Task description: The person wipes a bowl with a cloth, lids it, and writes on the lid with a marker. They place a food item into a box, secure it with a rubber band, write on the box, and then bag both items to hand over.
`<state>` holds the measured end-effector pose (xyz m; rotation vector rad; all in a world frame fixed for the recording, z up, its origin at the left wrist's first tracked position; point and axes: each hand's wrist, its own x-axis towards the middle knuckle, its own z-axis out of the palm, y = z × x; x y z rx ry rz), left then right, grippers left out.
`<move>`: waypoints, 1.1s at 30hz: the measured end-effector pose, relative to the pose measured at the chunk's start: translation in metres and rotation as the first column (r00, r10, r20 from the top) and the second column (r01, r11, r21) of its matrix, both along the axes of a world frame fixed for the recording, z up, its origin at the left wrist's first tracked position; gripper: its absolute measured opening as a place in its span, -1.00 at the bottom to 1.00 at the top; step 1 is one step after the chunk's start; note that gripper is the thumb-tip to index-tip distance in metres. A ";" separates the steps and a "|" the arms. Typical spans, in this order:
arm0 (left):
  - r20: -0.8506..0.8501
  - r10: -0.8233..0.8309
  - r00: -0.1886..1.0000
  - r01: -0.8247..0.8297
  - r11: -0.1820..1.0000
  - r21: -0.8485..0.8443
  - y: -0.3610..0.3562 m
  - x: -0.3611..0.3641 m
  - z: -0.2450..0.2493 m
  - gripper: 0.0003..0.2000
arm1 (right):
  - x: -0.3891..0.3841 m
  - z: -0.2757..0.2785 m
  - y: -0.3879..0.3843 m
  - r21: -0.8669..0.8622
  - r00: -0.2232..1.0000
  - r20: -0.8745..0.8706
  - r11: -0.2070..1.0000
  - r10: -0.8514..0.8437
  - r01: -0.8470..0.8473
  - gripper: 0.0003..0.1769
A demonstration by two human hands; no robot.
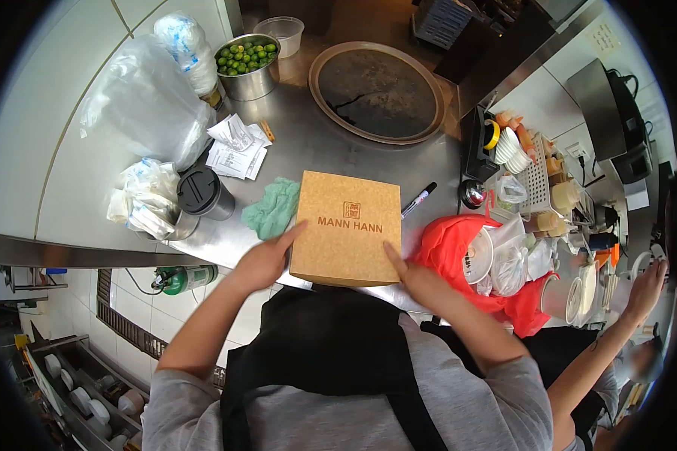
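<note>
fingers (294, 234) hold the box (346, 259) (counter edge (217, 246) near, tray (391, 83) apart)

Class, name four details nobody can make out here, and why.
Inside the cardboard box: head view, closed top hides it.
Print on the papers: head view, too small.
Inside the black-lidded cup: head view, lid hides it.
Rest of the grey shirt: head view, bottom edge cuts it off.
</note>
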<state>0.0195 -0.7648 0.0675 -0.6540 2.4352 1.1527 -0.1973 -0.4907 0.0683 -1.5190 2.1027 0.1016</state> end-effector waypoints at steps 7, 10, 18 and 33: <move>-0.536 0.037 0.843 0.023 0.994 0.104 0.021 0.043 -0.057 -0.19 | 0.051 -0.069 0.025 -0.498 0.889 0.341 0.744 -0.304 0.445 -0.03; -0.607 0.019 0.795 -0.067 0.996 -0.057 0.016 0.031 -0.067 -0.24 | 0.050 -0.070 0.011 -0.547 0.863 0.294 0.669 -0.410 0.504 -0.08; -0.619 0.021 0.785 -0.010 1.000 0.022 0.005 0.015 -0.096 -0.28 | 0.060 -0.063 -0.005 -0.647 0.825 0.375 0.518 -0.422 0.559 -0.13; -0.744 -0.355 0.566 -0.119 0.858 -0.500 -0.004 0.018 -0.094 -0.46 | 0.055 -0.092 0.018 -0.700 0.877 0.000 0.627 -0.480 0.343 -0.31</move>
